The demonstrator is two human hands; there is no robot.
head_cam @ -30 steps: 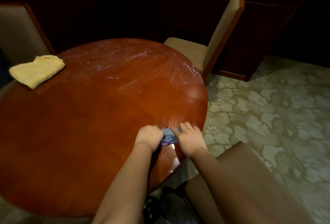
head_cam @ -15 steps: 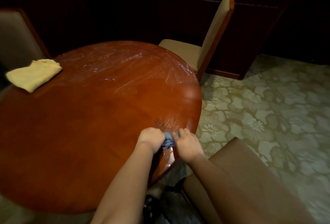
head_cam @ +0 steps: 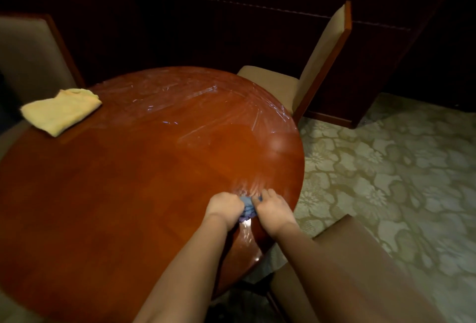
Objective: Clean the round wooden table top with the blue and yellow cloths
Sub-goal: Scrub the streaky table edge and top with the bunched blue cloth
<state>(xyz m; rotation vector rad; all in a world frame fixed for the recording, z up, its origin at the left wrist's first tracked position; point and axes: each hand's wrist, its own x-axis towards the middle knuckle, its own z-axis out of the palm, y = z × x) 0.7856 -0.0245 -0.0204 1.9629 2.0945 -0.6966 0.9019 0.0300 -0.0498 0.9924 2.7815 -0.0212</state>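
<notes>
Both hands [head_cam: 226,206] [head_cam: 273,210] have drawn closer together — bunching the blue cloth [head_cam: 248,208] tighter, so less of it shows between them.

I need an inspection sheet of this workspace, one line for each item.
Surface: round wooden table top, glossy, streaks on the far and right parts.
Job's things: blue cloth bunched between both hands; yellow cloth folded at the far left edge.
Clutter: nothing seen.
Grips: left hand and right hand both hold the blue cloth.
Cables: nothing seen.
Surroundings: three chairs, patterned carpet.
</notes>
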